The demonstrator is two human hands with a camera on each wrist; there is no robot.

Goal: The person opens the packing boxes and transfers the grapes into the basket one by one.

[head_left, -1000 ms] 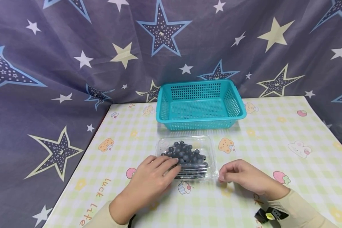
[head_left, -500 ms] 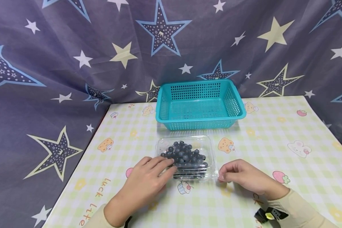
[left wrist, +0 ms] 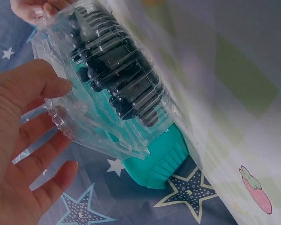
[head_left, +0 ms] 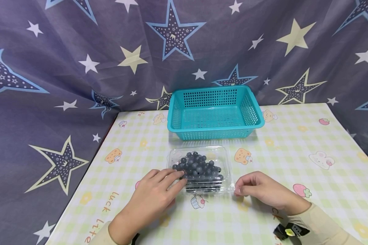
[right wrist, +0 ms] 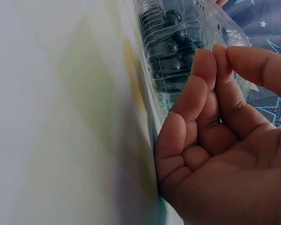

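A clear plastic fruit box (head_left: pixel 228 160) sits mid-table, with dark round blueberries (head_left: pixel 199 166) heaped inside; its front wall is ribbed. My left hand (head_left: pixel 154 194) lies at the box's left side, fingers loosely extended over its front left corner. In the left wrist view, the left hand's thumb reaches over the clear rim and the other fingers are spread. At the front right corner, my right hand (head_left: pixel 259 187) rests on its side on the table. Its curled fingers and thumb meet at the box's edge, pinching the corner, as the right wrist view shows.
Behind the fruit box stands a turquoise perforated basket (head_left: pixel 216 117), with nothing seen in it. A checked cloth with cartoon prints covers the table (head_left: pixel 294 139). A dark star-patterned curtain (head_left: pixel 110 41) hangs along the back and sides.
My left hand has drawn back a little to the left and down, uncovering more of the fruit box. The right hand, box and basket look unmoved.
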